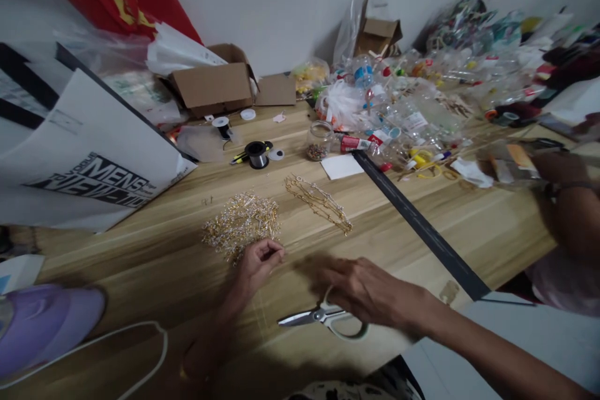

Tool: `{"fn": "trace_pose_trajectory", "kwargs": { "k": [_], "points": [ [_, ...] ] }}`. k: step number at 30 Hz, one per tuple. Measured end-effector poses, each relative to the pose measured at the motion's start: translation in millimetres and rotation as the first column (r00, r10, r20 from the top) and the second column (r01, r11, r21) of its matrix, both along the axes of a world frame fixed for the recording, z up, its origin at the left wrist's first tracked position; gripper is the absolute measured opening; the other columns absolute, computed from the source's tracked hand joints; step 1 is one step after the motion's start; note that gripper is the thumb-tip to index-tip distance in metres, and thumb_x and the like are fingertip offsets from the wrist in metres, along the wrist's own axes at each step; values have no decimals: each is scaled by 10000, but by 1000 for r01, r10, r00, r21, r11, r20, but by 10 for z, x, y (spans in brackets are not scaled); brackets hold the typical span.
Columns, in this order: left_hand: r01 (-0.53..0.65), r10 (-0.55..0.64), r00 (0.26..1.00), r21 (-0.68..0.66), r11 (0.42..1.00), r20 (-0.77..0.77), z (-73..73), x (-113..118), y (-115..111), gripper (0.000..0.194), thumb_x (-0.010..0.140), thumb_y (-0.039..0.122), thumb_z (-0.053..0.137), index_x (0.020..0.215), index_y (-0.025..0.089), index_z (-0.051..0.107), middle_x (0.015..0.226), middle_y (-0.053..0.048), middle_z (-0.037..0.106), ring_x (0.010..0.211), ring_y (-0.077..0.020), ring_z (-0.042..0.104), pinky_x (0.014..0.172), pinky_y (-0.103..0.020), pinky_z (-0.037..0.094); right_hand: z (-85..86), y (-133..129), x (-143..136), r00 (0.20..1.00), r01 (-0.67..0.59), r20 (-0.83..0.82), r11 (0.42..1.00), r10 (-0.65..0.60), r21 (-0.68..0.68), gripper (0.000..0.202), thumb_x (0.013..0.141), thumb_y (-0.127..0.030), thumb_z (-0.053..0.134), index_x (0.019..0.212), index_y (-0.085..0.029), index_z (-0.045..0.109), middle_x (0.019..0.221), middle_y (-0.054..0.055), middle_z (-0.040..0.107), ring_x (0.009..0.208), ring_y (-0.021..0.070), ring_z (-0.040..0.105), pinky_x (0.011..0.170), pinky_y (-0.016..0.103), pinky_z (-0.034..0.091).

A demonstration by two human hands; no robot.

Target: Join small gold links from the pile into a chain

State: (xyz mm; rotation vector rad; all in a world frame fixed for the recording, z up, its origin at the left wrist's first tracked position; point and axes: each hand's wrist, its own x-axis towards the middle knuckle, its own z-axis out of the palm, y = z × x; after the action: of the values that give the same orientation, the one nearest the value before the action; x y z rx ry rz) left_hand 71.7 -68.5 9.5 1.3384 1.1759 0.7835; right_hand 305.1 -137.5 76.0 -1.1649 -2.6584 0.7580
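Observation:
My left hand [262, 259] is pinched closed at the near edge of a pile of small gold and clear beads [246, 220]. What sits between its fingertips is too fine to make out; faint thin lines show on the wood below it. Over the handles of a pair of scissors [321, 315] hovers my right hand [356, 287], its fingers smeared by motion. The scissors lie on the table with white handles, blades pointing left, partly covered by that hand. Beyond both hands, several gold beaded strands [319, 203] are laid out side by side.
Spools of wire [257, 155] and a jar of beads [319, 140] stand farther back. A black strip [417, 219] crosses the table at right. Plastic bottles [417, 119] crowd the back. A white bag [94, 150] stands left; another person's hand [562, 169] is at right.

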Motion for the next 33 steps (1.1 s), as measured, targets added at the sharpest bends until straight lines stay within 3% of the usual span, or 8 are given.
{"fn": "trace_pose_trajectory", "kwargs": {
  "k": [5,9,14,16,19,22,25,33],
  "points": [
    [-18,17,1000,9,1000,7,-42,0,6,149,633,284,691,611,151,627,579,-4,618,566,-123,549,540,-205,425,-206,-484,-74,995,57,87,998,-58,15,557,809,-47,522,1333,-195,405,1178,117,569,998,214,549,845,330,475],
    [8,-8,1000,-1,1000,-9,-24,-4,13,154,633,289,691,607,152,625,578,-3,617,564,-123,551,546,-207,431,-319,-590,-149,988,114,99,991,-120,68,549,801,-49,529,1323,-186,427,1173,141,564,1009,242,539,857,368,483],
    [6,-6,1000,9,1000,8,-38,-6,16,180,630,308,709,620,150,623,580,0,605,565,-125,554,558,-217,439,-114,-546,78,968,238,-15,940,-249,-242,435,791,-85,527,1202,-228,533,1045,87,599,846,198,597,740,306,523],
    [10,-10,1000,2,1000,7,-30,6,12,182,638,307,708,625,151,617,584,1,604,575,-129,560,575,-224,447,-80,-553,194,915,248,-194,873,-353,-420,453,814,-107,518,1237,-269,522,1066,70,600,889,187,604,786,303,515],
    [14,-14,1000,-17,1000,6,15,32,-3,171,651,292,701,626,150,610,587,1,604,584,-130,564,589,-225,448,-197,-612,234,672,192,-419,690,-611,-698,371,874,-271,541,1244,-288,552,1062,85,630,925,213,610,798,347,506],
    [27,-27,1000,-12,1000,5,67,54,-23,156,682,279,681,632,149,612,610,-4,609,611,-132,567,606,-222,445,-423,-696,79,490,-36,-399,439,-775,-898,490,803,-429,649,1262,-290,547,896,59,648,696,162,614,653,298,503],
    [26,-26,1000,3,1000,15,90,55,-35,162,694,286,677,637,149,611,631,-8,612,621,-134,566,609,-223,446,-561,-745,-142,358,-158,-374,339,-856,-927,698,612,-506,792,1242,-323,555,862,26,633,631,125,563,569,235,460],
    [-9,10,1000,-42,999,25,132,39,-54,161,680,296,675,654,147,620,646,-15,636,637,-145,591,628,-235,470,-328,-633,-257,412,-22,-422,455,-808,-890,853,649,-709,640,1331,-230,457,854,37,545,710,161,514,622,263,422]
  ]
}}
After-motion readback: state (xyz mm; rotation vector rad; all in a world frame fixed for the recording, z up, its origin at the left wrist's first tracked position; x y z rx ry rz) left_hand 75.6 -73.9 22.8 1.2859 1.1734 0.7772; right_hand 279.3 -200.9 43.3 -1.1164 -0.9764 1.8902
